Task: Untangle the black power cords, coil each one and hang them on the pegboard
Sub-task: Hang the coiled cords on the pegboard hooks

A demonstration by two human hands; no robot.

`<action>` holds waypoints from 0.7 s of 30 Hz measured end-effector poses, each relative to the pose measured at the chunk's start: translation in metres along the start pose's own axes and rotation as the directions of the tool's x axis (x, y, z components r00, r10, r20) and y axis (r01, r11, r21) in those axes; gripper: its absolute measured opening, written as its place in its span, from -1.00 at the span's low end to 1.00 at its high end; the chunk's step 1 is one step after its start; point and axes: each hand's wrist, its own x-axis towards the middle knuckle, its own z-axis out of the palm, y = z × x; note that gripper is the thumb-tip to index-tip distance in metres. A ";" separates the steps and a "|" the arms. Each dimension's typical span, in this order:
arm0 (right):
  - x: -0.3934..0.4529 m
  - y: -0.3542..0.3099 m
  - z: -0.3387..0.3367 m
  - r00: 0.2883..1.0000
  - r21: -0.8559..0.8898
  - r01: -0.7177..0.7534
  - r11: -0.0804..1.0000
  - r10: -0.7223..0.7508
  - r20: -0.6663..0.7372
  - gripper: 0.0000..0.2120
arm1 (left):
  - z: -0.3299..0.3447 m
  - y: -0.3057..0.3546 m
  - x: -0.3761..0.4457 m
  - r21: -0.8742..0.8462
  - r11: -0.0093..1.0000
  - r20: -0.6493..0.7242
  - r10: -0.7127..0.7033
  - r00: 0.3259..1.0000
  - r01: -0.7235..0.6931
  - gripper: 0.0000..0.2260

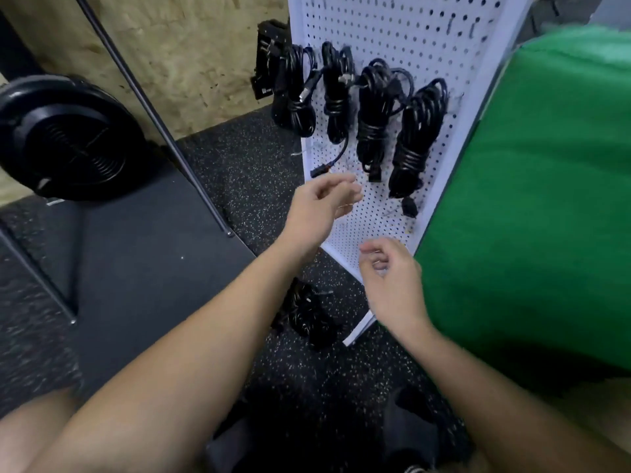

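Several coiled black power cords hang in a row on the white pegboard [392,32]; the rightmost coil [416,138] has its plug dangling below. One more black cord bundle [309,314] lies on the speckled floor at the pegboard's foot, between my forearms. My left hand [321,203] hovers in front of the pegboard just below the hanging coils, fingers loosely curled, holding nothing. Lower and to the right, my right hand [392,278] floats near the pegboard's bottom edge, also loosely curled and empty.
A green cloth-covered surface [546,199] fills the right side, close to the pegboard. A black round weight plate [65,138] and a slanted metal bar [153,114] stand at left on a dark mat. A black device [269,59] hangs beside the pegboard.
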 end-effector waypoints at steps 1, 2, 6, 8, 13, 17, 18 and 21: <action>-0.007 0.012 0.018 0.996 -0.003 -0.047 0.999 0.047 0.079 -0.86 | -0.014 -0.020 -0.009 -0.019 0.999 -0.042 -0.046 0.998 0.045 -0.83; -0.012 0.024 0.036 0.983 -0.008 -0.094 0.996 0.094 0.158 -0.86 | -0.029 -0.044 -0.017 -0.037 0.994 -0.092 -0.104 0.990 0.101 -0.83; -0.024 0.064 0.108 0.876 -0.093 -0.203 0.975 0.223 0.427 -0.84 | -0.087 -0.143 -0.054 -0.045 0.917 -0.295 -0.392 0.872 0.397 -0.85; -0.029 0.080 0.137 0.806 -0.132 -0.237 0.963 0.270 0.527 -0.81 | -0.115 -0.186 -0.071 -0.018 0.867 -0.382 -0.466 0.798 0.497 -0.87; -0.022 0.111 0.209 0.685 -0.202 -0.206 0.957 0.289 0.669 -0.63 | -0.164 -0.269 -0.102 -0.010 0.764 -0.477 -0.570 0.669 0.645 -0.88; -0.007 0.132 0.268 0.601 -0.237 -0.229 0.944 0.329 0.729 -0.55 | -0.187 -0.313 -0.104 0.054 0.706 -0.532 -0.578 0.619 0.706 -0.87; -0.004 0.135 0.282 0.589 -0.246 -0.230 0.941 0.336 0.735 -0.53 | -0.192 -0.318 -0.099 0.053 0.706 -0.564 -0.563 0.605 0.706 -0.83; 0.008 0.142 0.317 0.570 -0.282 -0.192 0.940 0.341 0.748 -0.50 | -0.210 -0.343 -0.078 0.043 0.723 -0.624 -0.520 0.583 0.690 -0.68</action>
